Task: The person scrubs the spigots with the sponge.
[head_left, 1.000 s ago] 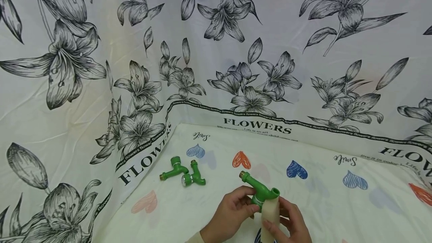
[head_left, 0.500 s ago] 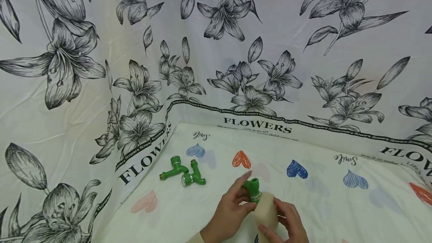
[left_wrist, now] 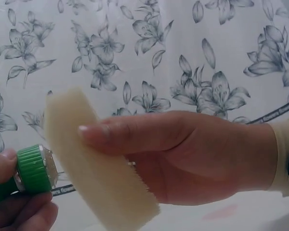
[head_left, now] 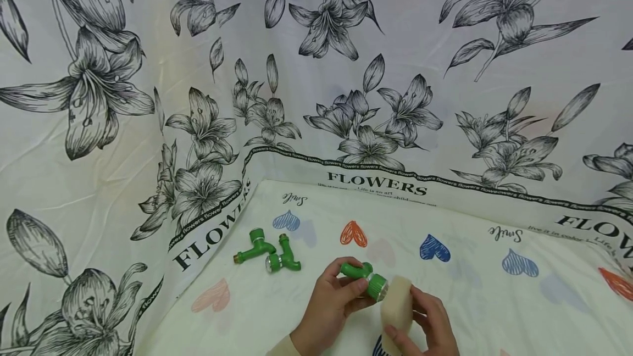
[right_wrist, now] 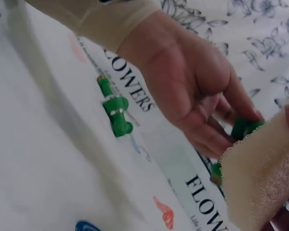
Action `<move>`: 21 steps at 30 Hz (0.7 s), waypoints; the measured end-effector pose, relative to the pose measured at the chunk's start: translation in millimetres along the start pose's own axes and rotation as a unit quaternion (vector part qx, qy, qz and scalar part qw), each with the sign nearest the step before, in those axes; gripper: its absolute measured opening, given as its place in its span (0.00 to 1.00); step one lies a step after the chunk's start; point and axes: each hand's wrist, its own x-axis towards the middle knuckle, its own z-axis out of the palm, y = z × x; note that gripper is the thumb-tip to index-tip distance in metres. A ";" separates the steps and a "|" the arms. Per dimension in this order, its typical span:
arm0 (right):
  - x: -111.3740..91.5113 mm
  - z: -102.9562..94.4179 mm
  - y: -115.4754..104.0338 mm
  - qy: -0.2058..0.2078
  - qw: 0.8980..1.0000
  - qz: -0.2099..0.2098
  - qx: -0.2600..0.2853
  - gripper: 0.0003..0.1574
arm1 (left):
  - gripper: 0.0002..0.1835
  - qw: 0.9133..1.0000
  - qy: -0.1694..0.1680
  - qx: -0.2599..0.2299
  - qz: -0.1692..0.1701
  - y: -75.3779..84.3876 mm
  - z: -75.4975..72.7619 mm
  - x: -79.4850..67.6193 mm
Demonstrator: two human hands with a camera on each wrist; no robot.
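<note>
My left hand [head_left: 326, 306] grips a green plastic faucet [head_left: 378, 288] by its body, thumb on top. The faucet's ridged knob with its silver end points right. My right hand [head_left: 432, 323] holds a cream sponge [head_left: 396, 304], fingers along the far side and thumb on the near face. In the left wrist view the knob [left_wrist: 31, 167] stands just left of the sponge [left_wrist: 98, 178], with a small gap between them. The right wrist view shows the sponge [right_wrist: 260, 178] covering part of the faucet.
Two more green faucets, one [head_left: 258, 247] beside the other [head_left: 284, 260], lie on the white heart-print cloth [head_left: 316, 273] to the left. A flower-print curtain [head_left: 316, 98] surrounds the surface at the back and left.
The left hand has turned the faucet: its brass-ended inlet pointed up-left, then its spout faced up, and now the knob points right. The sponge stays close by, slightly shifted and tilted.
</note>
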 end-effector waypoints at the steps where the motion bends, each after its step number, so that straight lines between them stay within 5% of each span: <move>1: -0.9 0.8 -1.7 -0.001 1.000 -0.009 0.002 0.55 | 0.22 1.000 0.002 -0.007 -0.005 -0.1 1.0 -0.4; 10: -2.4 4.4 -2.4 0.016 0.998 -0.053 -0.002 0.59 | 0.19 0.999 -0.028 -0.016 -0.012 -1.7 2.6 -3.4; 21: 9.3 0.4 -1.5 -0.001 0.995 0.089 0.045 0.44 | 0.23 0.997 -0.076 -0.010 -0.003 -0.7 -0.7 -6.2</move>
